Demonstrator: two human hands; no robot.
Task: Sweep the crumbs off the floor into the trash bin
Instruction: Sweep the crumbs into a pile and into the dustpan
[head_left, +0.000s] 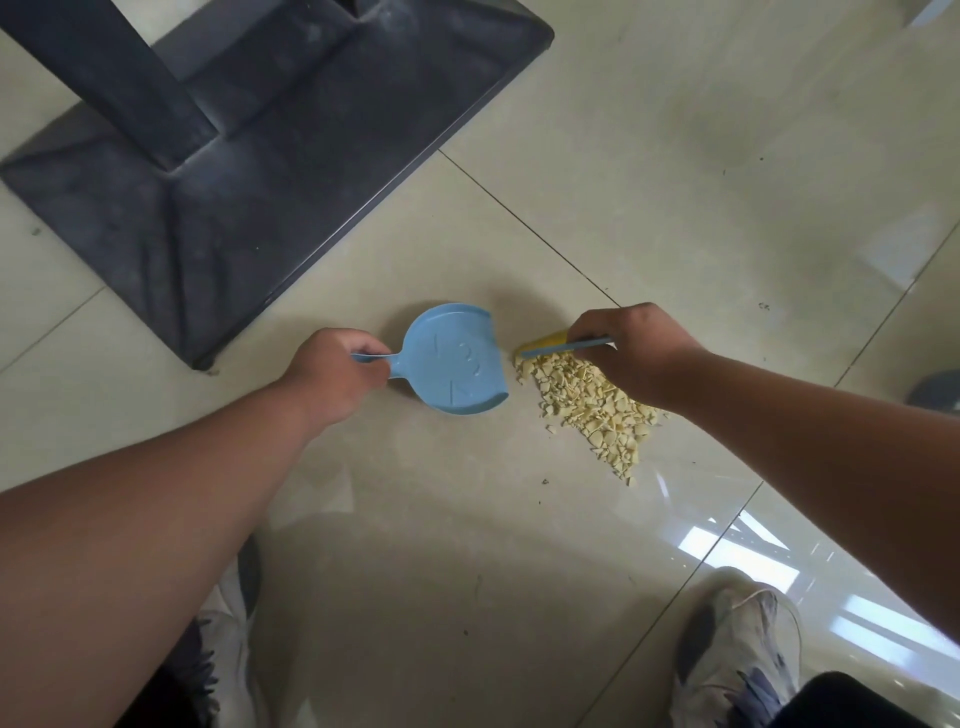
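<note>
A heap of pale yellow crumbs (592, 402) lies on the tiled floor, right of centre. A small blue dustpan (457, 361) rests flat on the floor just left of the heap, its open mouth facing the crumbs. My left hand (335, 374) grips the dustpan's thin handle. My right hand (634, 348) holds a small brush (558, 347) with a blue back and yellow bristles, set at the heap's far end close to the dustpan's mouth. No trash bin is in view.
A dark metal table base (249, 171) with its post fills the upper left, its corner close to my left hand. My two shoes (737, 660) stand at the bottom. A dark round object (937, 392) shows at the right edge.
</note>
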